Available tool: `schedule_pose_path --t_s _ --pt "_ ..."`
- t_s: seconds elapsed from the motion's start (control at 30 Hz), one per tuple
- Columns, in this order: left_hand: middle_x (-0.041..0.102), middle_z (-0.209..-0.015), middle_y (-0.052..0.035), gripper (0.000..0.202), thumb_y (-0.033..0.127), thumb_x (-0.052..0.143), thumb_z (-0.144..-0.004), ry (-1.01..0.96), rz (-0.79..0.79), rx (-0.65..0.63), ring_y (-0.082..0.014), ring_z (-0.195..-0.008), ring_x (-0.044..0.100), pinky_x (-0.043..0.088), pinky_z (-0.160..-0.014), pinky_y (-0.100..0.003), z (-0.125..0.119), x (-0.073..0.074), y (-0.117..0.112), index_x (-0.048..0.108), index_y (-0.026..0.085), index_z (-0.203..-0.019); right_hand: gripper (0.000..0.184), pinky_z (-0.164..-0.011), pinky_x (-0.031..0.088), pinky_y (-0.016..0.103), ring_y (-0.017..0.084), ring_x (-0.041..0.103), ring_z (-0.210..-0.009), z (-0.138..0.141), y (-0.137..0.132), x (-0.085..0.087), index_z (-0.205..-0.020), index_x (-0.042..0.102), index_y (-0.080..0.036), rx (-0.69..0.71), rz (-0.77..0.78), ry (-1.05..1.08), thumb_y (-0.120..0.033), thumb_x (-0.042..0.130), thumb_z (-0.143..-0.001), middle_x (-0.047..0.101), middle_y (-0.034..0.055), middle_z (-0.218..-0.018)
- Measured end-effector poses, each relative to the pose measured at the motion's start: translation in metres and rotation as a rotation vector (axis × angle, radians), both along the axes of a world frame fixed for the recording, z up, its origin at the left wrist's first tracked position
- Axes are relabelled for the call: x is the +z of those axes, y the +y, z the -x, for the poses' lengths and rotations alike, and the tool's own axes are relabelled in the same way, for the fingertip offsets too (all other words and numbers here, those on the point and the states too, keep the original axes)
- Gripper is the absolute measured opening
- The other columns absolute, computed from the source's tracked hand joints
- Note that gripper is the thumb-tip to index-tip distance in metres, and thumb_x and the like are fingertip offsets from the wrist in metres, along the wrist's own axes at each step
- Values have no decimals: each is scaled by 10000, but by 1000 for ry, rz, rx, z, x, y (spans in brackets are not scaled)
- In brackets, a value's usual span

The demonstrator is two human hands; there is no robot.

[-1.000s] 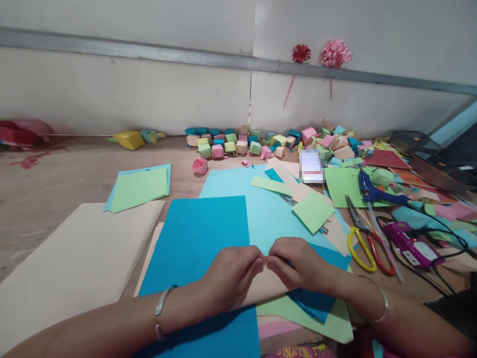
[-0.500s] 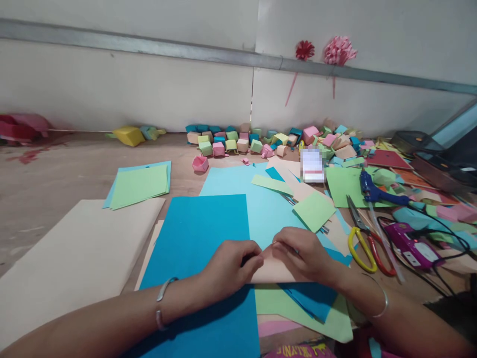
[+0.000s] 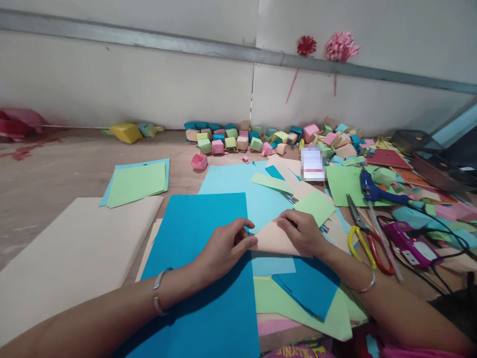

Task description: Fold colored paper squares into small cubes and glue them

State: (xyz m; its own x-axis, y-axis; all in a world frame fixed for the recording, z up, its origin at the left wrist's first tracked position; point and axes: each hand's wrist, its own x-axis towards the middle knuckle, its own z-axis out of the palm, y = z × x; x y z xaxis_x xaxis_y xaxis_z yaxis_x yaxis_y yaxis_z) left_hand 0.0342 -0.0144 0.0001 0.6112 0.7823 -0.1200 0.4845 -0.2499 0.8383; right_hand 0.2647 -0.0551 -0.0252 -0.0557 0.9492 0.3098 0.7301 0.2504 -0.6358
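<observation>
A folded peach sheet of paper (image 3: 272,237) lies at an angle over the stacked sheets in the middle. My right hand (image 3: 303,232) is closed on its right side, fingertips pinching the top edge. Beside the paper's left corner is my left hand (image 3: 225,244), with thumb and index finger apart and the other fingers curled. Its thumb tip is at the corner; whether it touches is hard to tell. Beneath my left hand spreads a large dark blue sheet (image 3: 201,298). A light blue sheet (image 3: 231,179) and smaller dark blue pieces (image 3: 313,288) lie around the peach paper.
Scissors (image 3: 361,238), a blue glue gun (image 3: 380,191) and a purple power strip (image 3: 412,243) with cables lie at right. Small paper boxes (image 3: 231,141) line the wall. Green sheets (image 3: 137,184) and a large cream sheet (image 3: 74,248) are at left.
The peach paper has moved up and tilted, with my right hand on it. My left hand has loosened, its index finger lifting away from the thumb.
</observation>
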Motion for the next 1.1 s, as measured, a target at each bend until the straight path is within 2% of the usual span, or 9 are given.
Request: schedule_pose_path --t_s 0.2,0.3,0.4,0.5,0.63,0.77,0.87,0.93,1.1 --pt "597 -684 12 165 284 493 -876 70 -60 -24 -162 -658 560 345 -593 -256 1 -4 0 576 180 -973 188 -615 416 253 150 601 -665 -3 2 -3 -784 595 -206 3 -69 -68 -233 490 -937 661 9 -717" --pt "627 -766 -18 169 282 430 -905 111 -131 -74 -169 -694 559 341 -605 -263 2 -3 -1 567 184 -896 225 -627 405 277 169 591 -674 -4 4 -13 -804 595 -195 27 -214 -277 -250 447 -964 662 37 -724" --pt "637 -803 -32 279 320 349 -946 104 -145 -106 -168 -698 558 355 -619 -269 2 1 -2 576 187 -852 268 -619 367 305 186 554 -652 -4 5 -21 -789 594 -182 43 -313 -427 -266 424 -977 642 60 -698" --pt "637 -754 -18 255 372 417 -929 112 -122 -86 -169 -675 565 356 -602 -267 1 4 -4 591 189 -897 273 -618 339 314 189 524 -644 -4 6 -24 -774 588 -179 47 -328 -450 -253 422 -979 616 60 -676" --pt "648 -743 -8 135 303 512 -875 124 -114 -69 -167 -677 580 368 -602 -262 1 2 -4 583 188 -890 258 -628 323 318 189 493 -650 -3 5 -22 -761 570 -184 44 -359 -523 -222 430 -975 579 52 -658" --pt "650 -765 -13 124 267 488 -893 140 -138 -107 -171 -695 583 372 -610 -264 3 -1 -5 576 191 -851 247 -636 318 327 199 458 -668 -1 4 -21 -733 544 -203 19 -364 -624 -212 449 -960 528 49 -655" --pt "656 -794 -24 119 231 455 -915 160 -164 -118 -183 -712 583 362 -599 -265 4 -2 -5 563 191 -941 270 -640 319 332 209 444 -698 1 4 -20 -702 525 -216 0 -361 -648 -205 443 -959 513 56 -679" --pt "659 -829 -40 139 208 427 -926 181 -189 -129 -188 -728 584 357 -596 -266 4 -2 -6 552 188 -984 281 -646 327 334 214 439 -714 2 5 -20 -690 519 -218 5 -349 -637 -201 439 -960 508 63 -692" --pt "648 -881 -79 215 201 379 -954 347 -336 -261 -198 -739 563 327 -584 -272 3 -4 -9 588 174 -909 241 -677 365 337 224 464 -768 1 6 -22 -743 536 -207 29 -285 -534 -196 433 -961 519 76 -730"
